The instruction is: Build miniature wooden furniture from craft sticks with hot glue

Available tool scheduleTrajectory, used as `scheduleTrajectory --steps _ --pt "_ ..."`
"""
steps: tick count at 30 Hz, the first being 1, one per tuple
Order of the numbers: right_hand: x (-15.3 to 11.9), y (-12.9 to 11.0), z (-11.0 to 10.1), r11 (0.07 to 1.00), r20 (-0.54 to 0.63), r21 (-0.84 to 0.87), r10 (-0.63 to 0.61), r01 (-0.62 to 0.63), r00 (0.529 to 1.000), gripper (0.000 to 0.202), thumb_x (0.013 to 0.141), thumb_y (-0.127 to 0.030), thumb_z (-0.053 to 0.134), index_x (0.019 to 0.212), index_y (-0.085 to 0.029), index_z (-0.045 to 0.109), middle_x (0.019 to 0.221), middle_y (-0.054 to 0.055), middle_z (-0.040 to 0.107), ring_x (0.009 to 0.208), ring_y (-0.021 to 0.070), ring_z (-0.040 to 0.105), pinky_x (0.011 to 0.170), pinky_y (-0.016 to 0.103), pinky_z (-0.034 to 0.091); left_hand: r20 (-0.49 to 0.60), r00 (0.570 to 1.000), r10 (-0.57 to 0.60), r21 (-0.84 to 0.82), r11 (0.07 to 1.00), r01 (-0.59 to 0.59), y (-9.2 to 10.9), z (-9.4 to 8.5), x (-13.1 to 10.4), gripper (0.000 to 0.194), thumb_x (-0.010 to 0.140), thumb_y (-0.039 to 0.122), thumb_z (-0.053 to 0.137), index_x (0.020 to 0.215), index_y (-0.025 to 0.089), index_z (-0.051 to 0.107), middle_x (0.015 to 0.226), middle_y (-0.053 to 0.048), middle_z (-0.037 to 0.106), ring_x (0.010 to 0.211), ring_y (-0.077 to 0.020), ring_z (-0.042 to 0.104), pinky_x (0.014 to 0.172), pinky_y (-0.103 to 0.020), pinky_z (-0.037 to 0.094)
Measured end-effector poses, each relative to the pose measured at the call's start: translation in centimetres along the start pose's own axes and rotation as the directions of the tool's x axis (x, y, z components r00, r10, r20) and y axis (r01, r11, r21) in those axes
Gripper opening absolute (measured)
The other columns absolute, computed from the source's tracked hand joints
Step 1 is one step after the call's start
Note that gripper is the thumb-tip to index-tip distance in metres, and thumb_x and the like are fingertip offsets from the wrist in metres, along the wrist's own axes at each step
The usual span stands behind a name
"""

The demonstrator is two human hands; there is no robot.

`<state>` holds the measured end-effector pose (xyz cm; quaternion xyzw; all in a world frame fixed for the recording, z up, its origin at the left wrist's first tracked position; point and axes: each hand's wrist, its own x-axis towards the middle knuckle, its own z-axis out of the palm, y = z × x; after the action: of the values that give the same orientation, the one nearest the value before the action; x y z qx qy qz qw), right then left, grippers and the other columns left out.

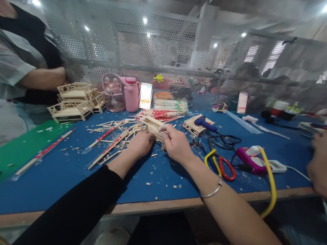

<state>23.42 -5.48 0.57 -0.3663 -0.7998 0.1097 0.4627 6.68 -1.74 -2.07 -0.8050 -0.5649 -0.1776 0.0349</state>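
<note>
A small frame of thin wooden sticks point(154, 126) is held between my two hands above the blue table. My left hand point(140, 144) has its fingers closed on the frame's lower left side. On its right end, the thumb and fingers of my right hand point(175, 142) are pressed together. Loose wooden sticks point(111, 145), some in red-marked wrapping, are scattered to the left of my hands. Just behind my right hand sits another stick structure point(193, 125) with a blue glue gun point(206, 123) lying on it.
Stacked stick models point(73, 104), a pink bottle point(131, 95) and a clear jug stand at the back left. Red-and-yellow-handled pliers point(226, 169), cables and a purple power strip point(251, 160) lie right. People are at both sides; a mesh screen stands behind.
</note>
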Motion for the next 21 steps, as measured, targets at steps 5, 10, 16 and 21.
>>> scheduleTrajectory --steps 5,10,16,21 --pt "-0.1 0.6 0.5 0.995 0.001 -0.048 0.083 -0.083 0.997 0.020 0.090 -0.028 0.039 0.097 -0.022 0.057 0.075 0.001 0.064 0.070 0.0162 0.059 0.067 0.024 0.040 0.026 0.998 -0.059 0.007 0.998 0.059 0.0 -0.3 0.0 0.028 0.081 0.026 0.044 0.086 0.019 0.070 0.093 -0.012 0.067 0.087 -0.0237 0.061 0.075 -0.030 0.045" --pt "0.3 1.1 0.2 0.991 -0.038 -0.096 0.085 -0.088 0.996 0.019 0.089 -0.026 0.040 0.096 -0.022 0.057 0.087 0.003 0.066 0.079 0.0178 0.060 0.072 0.026 0.040 0.081 0.985 -0.155 0.009 0.988 0.154 -1.0 -1.6 -0.4 0.022 0.074 0.025 0.049 0.075 0.023 0.071 0.082 -0.011 0.069 0.079 -0.0236 0.062 0.072 -0.031 0.045" --pt "0.5 1.5 -0.3 0.990 -0.033 -0.110 0.085 -0.089 0.996 0.019 0.087 -0.026 0.043 0.097 -0.024 0.059 0.087 0.002 0.067 0.080 0.0186 0.060 0.073 0.027 0.041 -0.007 0.916 -0.402 0.083 0.912 0.401 -4.4 -3.5 -0.9 0.021 0.066 0.021 0.054 0.079 0.018 0.071 0.083 -0.017 0.068 0.082 -0.0301 0.062 0.073 -0.036 0.046" --pt "0.7 2.0 -0.3 0.990 -0.152 0.107 0.107 -0.091 0.982 0.018 0.087 -0.026 0.041 0.095 -0.022 0.056 0.083 0.001 0.064 0.074 0.0152 0.061 0.071 0.026 0.045 -0.400 0.788 -0.468 -0.326 0.876 0.355 -4.5 -4.3 0.1 0.041 0.079 0.027 0.043 0.114 0.013 0.058 0.108 -0.016 0.063 0.101 -0.0265 0.057 0.087 -0.035 0.042"
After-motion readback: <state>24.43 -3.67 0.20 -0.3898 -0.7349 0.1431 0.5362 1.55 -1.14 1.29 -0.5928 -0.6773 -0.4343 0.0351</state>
